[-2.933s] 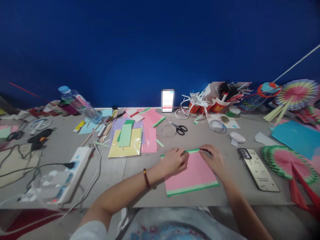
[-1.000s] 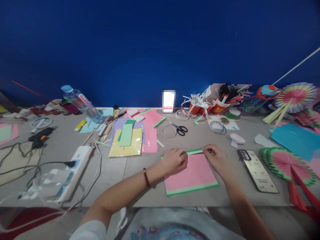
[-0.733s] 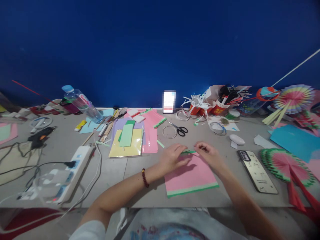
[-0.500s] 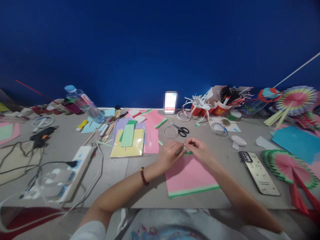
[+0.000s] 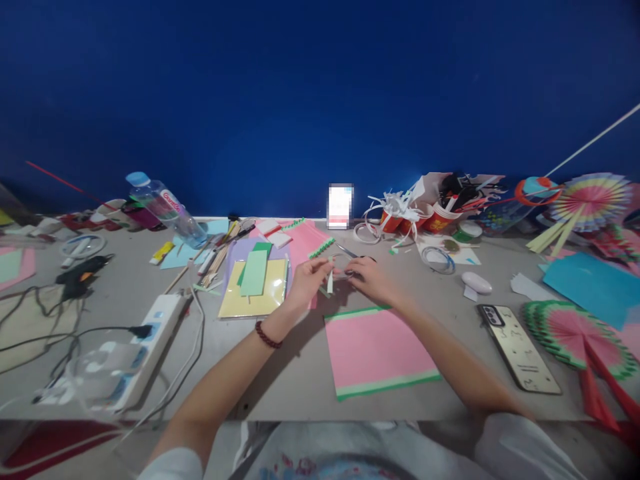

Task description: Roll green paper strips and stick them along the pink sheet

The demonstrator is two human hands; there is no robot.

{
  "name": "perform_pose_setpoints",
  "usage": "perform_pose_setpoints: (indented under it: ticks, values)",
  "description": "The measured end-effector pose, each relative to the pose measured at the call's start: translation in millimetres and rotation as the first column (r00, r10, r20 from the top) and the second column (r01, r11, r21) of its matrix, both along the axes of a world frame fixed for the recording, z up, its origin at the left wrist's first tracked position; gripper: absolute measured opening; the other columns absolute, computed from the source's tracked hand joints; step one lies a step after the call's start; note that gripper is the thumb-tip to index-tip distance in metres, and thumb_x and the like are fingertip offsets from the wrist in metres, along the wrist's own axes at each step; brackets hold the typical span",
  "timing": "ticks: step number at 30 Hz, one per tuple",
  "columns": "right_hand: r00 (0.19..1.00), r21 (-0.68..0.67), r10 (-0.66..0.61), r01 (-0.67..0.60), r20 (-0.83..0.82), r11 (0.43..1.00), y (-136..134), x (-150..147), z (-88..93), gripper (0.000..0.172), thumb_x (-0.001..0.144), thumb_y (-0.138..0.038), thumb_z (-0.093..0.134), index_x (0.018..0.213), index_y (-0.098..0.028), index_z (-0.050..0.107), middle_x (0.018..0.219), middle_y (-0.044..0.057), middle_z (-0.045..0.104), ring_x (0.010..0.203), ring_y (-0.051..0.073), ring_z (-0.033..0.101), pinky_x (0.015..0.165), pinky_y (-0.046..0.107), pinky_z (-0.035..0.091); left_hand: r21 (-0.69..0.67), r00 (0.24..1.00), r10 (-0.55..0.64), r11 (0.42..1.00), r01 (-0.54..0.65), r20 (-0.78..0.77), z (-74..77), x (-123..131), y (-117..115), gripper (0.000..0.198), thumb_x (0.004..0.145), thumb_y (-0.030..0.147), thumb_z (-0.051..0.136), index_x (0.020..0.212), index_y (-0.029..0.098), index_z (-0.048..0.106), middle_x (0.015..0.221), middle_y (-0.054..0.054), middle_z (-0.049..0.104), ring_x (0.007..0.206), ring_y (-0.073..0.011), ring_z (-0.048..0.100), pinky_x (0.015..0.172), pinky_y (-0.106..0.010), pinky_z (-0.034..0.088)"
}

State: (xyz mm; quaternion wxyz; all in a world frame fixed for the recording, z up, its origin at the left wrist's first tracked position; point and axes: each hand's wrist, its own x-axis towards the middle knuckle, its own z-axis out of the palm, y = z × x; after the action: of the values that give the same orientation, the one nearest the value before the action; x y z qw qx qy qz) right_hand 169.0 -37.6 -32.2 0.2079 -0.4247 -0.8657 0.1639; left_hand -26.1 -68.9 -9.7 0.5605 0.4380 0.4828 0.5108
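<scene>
My left hand is closed in a pinch, with a narrow white strip hanging from its fingertips. Just to its right, my right hand has its fingers curled at the edge of a thin, pale roll of tape, which shows between the two hands. Behind the right hand lie scissors, their handles mostly covered by it. Below both hands, a pink paper sheet with green bands along its upper and lower edges lies flat on the table.
A yellow packet with green paper pieces lies left of my hands. Farther left are a power strip with cables and a tilted plastic bottle. A phone, a folded pink-green fan and red cups are to the right.
Both hands have moved up from the pink sheet's top edge, the left one also leftward. The sheet's upper green band is now uncovered, and a white strip shows in my left hand.
</scene>
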Motion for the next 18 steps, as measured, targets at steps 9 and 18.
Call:
perform_pose_setpoints:
  ticks: [9,18]
  values:
    - [0.996,-0.1,-0.02,0.011,-0.089,0.995,3,-9,27.1,0.011,0.086,-0.02,0.052,0.083,-0.021,0.062,0.088,0.004,0.067,0.086,0.021,0.057,0.081,0.034,0.041,0.052,0.997,0.058,0.997,-0.055,-0.052,20.6,-25,6,0.03,0.067,0.042,0.074,0.074,0.014,0.069,0.076,-0.007,0.072,0.07,-0.0156,0.064,0.064,-0.027,0.048]
    - [0.921,-0.224,-0.092,0.006,-0.378,0.975,-15,-25,74.9,0.013,0.09,-0.029,0.046,0.089,-0.021,0.057,0.088,0.002,0.067,0.08,0.017,0.059,0.074,0.029,0.044,0.507,0.935,0.157,0.861,0.028,-0.318,42.9,-17,-8,0.016,0.083,0.032,0.062,0.079,0.017,0.068,0.108,-0.01,0.071,0.103,-0.0218,0.065,0.089,-0.036,0.05]
